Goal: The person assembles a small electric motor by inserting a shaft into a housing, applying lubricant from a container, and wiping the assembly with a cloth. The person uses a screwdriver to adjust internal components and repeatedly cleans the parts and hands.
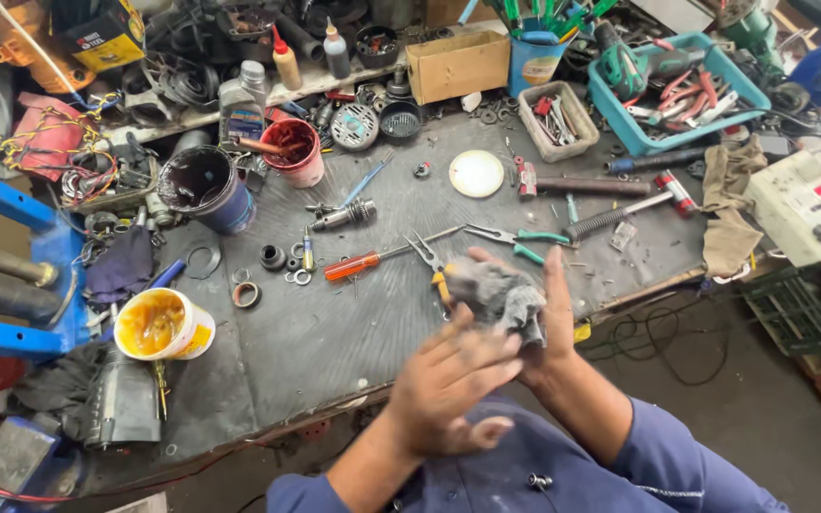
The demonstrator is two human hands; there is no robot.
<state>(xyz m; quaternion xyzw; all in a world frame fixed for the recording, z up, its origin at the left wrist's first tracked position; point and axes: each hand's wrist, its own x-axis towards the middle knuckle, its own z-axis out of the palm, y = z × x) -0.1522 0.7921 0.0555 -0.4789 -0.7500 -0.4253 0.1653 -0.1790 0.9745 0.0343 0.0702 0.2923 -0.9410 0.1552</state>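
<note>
Left hand [448, 389], right hand [548, 313], crumpled grey rag [496, 293] between

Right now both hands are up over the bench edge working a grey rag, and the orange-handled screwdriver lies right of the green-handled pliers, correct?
Not quite. The orange-handled screwdriver lies left of the green-handled pliers, as the head view shows. The rest holds: left hand and right hand work the grey rag over the bench edge.

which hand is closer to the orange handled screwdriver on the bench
Left. The left hand is below and right of the orange-handled screwdriver; the right hand, holding the grey rag, is farther right.
</note>
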